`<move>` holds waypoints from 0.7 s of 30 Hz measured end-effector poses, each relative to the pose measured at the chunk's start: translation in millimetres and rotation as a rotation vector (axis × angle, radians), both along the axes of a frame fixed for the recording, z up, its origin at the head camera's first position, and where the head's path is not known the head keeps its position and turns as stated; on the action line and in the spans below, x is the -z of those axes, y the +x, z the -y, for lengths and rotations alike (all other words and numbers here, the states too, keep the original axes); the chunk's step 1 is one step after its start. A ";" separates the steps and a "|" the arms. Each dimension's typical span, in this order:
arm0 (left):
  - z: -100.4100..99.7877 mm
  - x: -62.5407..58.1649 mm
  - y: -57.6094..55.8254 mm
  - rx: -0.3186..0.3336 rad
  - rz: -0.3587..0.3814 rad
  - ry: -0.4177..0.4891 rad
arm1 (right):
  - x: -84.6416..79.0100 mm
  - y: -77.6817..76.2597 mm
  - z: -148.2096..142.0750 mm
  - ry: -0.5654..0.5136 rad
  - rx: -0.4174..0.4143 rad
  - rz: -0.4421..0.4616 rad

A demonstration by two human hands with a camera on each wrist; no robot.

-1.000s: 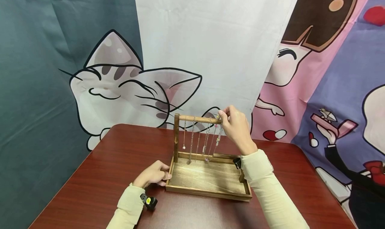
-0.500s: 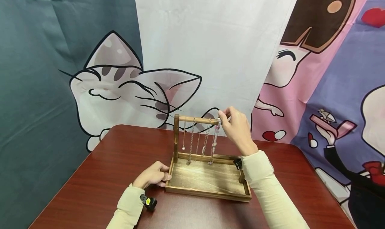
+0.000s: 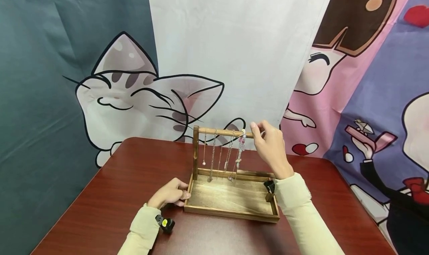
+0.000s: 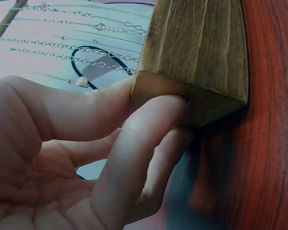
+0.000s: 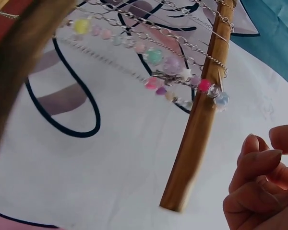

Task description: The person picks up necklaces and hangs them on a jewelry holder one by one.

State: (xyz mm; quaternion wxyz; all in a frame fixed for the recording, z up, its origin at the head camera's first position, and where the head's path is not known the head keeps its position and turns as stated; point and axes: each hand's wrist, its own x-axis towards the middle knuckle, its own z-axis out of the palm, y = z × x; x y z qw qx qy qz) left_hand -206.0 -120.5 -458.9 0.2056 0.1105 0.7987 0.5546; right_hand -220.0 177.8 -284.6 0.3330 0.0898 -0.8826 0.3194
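Observation:
A wooden jewelry stand has a tray base [image 3: 231, 201], an upright post [image 3: 196, 152] at the left and a round bar [image 3: 223, 131]. My left hand [image 3: 170, 193] grips the tray's left end; thumb and fingers press its wood in the left wrist view. Several silver necklaces [image 3: 212, 158] hang along the bar. A pastel beaded strand [image 3: 240, 147] hangs rightmost, its beads [image 5: 155, 56] sharp in the right wrist view. Just past the bar's free end is my right hand [image 3: 270, 145], fingers loosely bent, holding nothing, apart from the bar in the right wrist view.
The stand rests on a reddish-brown table [image 3: 140, 162] with rounded far corners. A short wooden block [image 3: 269, 197] stands inside the tray's right end, beside the black wrist camera [image 3: 269, 186]. Behind hangs a cartoon-printed curtain [image 3: 241, 54].
My right hand, earlier at the bar with the beaded strand, has let go and shifted right off the bar's end. The strand now hangs on the bar. My left hand keeps its grip.

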 end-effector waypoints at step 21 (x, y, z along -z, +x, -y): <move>7.6 -4.2 8.5 -0.005 0.031 0.013 | 67.1 51.4 -86.5 0.061 0.127 -0.022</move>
